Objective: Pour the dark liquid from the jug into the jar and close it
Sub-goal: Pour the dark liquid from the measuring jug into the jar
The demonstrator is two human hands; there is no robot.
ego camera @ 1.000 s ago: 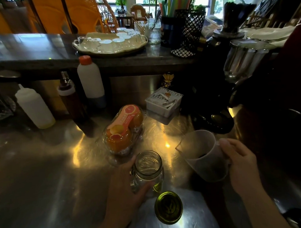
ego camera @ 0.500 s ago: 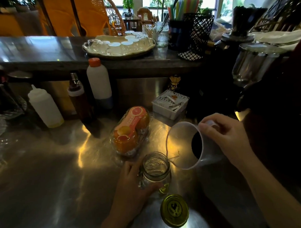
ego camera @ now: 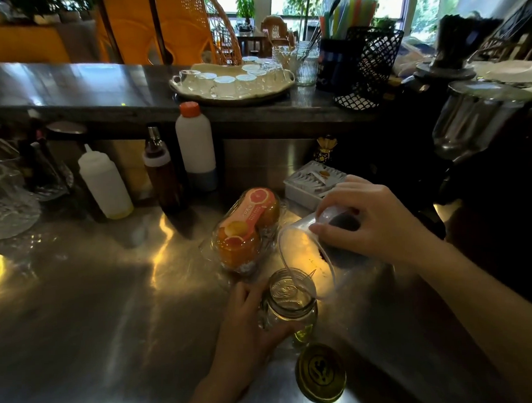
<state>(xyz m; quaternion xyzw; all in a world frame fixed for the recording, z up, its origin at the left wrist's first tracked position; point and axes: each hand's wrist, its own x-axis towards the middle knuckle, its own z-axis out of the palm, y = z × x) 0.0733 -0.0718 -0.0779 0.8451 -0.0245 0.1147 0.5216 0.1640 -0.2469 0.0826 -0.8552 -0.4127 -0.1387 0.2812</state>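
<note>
A clear glass jar [ego camera: 289, 306] stands open on the steel counter, and my left hand [ego camera: 244, 319] wraps around its left side. My right hand [ego camera: 368, 222] grips a translucent plastic jug [ego camera: 306, 257] and holds it tipped steeply, its spout over the jar's mouth. Dark liquid sits inside the jug near my fingers. The jar looks clear inside. A gold-green lid [ego camera: 320, 372] lies flat on the counter just in front of the jar.
A plastic pack of orange fruit [ego camera: 247, 229] lies right behind the jar. Squeeze bottles [ego camera: 105, 182], a brown bottle [ego camera: 163, 177] and a white bottle [ego camera: 195, 146] stand at the back left. A white sachet box [ego camera: 314, 181] sits behind my right hand. Dark machines stand to the right.
My right hand lifted the jug off the counter, carried it left and tipped it further over the jar. My left hand stayed on the jar.
</note>
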